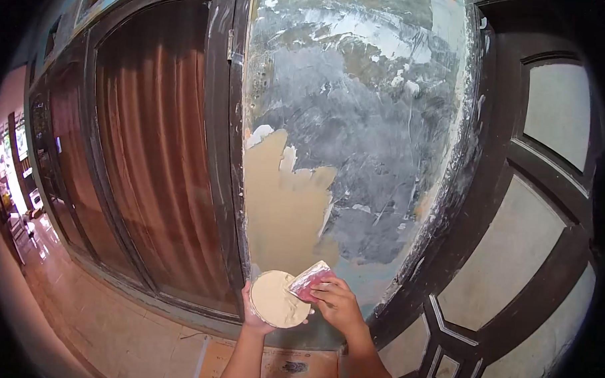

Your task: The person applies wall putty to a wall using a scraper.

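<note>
My left hand (253, 315) holds a round container of cream-coloured paste (275, 298) from its left side and below. In my right hand (336, 302) is a pink scraper (307, 282) with whitish paste along its edge; its lower left end touches the paste at the container's right side. Both hands are in front of the lower part of a wall panel (377, 145). That panel is patchy grey with white smears, and a smooth beige coat (281, 215) covers its lower left part.
Left of the panel stands a dark-framed window (160, 151) with a brown curtain behind it. A dark door (507, 256) with pale panels is on the right. Cardboard (273, 364) lies on the tiled floor (137, 343) below my hands.
</note>
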`<state>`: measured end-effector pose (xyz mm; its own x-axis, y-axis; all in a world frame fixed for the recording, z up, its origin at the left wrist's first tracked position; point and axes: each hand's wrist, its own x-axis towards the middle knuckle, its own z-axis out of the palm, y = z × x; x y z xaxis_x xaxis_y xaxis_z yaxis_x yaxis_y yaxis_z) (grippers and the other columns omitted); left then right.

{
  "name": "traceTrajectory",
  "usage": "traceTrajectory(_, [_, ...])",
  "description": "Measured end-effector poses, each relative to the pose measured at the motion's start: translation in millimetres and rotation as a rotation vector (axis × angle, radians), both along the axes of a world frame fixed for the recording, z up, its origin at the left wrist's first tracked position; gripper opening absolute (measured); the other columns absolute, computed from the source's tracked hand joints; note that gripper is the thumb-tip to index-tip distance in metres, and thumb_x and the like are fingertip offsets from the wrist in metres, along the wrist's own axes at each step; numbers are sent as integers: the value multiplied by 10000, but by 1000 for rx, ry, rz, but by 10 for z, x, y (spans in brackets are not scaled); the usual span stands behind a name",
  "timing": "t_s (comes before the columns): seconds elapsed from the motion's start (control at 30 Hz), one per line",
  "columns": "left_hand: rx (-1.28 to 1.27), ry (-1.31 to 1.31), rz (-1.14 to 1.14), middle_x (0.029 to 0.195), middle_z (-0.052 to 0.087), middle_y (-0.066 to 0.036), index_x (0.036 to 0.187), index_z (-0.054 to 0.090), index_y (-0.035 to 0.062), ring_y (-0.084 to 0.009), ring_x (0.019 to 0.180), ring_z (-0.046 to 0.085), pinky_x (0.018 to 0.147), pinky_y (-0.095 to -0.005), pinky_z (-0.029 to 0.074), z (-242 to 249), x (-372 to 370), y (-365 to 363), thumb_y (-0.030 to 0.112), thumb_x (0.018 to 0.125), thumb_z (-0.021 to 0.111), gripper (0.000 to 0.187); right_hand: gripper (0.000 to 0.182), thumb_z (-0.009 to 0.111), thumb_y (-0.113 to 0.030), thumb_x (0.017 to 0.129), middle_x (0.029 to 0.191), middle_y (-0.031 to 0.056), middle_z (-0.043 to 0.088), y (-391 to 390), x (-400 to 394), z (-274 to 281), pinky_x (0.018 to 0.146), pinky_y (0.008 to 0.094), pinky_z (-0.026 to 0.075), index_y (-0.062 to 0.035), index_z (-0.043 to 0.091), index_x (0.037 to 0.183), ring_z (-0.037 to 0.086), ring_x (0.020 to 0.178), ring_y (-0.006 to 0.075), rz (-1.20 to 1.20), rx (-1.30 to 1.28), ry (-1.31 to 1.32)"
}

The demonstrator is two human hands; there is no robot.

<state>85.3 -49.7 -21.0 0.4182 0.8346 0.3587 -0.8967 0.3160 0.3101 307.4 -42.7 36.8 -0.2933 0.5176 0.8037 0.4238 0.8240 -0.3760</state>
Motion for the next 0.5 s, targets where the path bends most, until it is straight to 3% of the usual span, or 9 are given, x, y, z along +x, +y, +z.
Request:
traceTrajectory(0.07, [-57, -147, -79, 1595, 433, -257, 1585, 390, 90, -585, 1337, 517, 946, -855, 440, -33, -7, -13, 892, 883, 349, 1066, 292, 820, 57, 718, 1081, 76, 789, -10, -21, -8, 1009, 418, 555, -64, 815, 984, 690, 1111, 324, 4, -6, 5])
traceTrajectory(0.2, [-57, -213, -109, 1597, 438, -243, 1590, 388, 96, -585, 1331, 522, 949, -857, 436, -96, -32, -29, 870, 901, 355, 1036, 299, 822, 66, 705, 1083, 75, 790, -20, -85, -39, 1005, 414, 558, -59, 812, 977, 692, 1113, 323, 3, 17, -4])
traceTrajectory(0.37, [-104, -20, 80, 1548, 512, -221, 1548, 459, 70, -522, 1302, 573, 927, -832, 465, -180, -85, -25, 841, 926, 383, 993, 294, 804, 83, 707, 1061, 85, 792, -62, -156, -52, 1005, 416, 559, -48, 808, 970, 698, 1103, 329, 27, -4, 55])
traceTrajectory(0.5, [-65, -148, -63, 1585, 444, -256, 1598, 377, 107, -639, 1316, 498, 937, -849, 451, -269, -109, -89, 889, 875, 380, 1065, 225, 767, 78, 767, 1007, 102, 792, -80, -63, -24, 913, 392, 567, -39, 801, 957, 717, 1001, 308, -101, 3, 77])
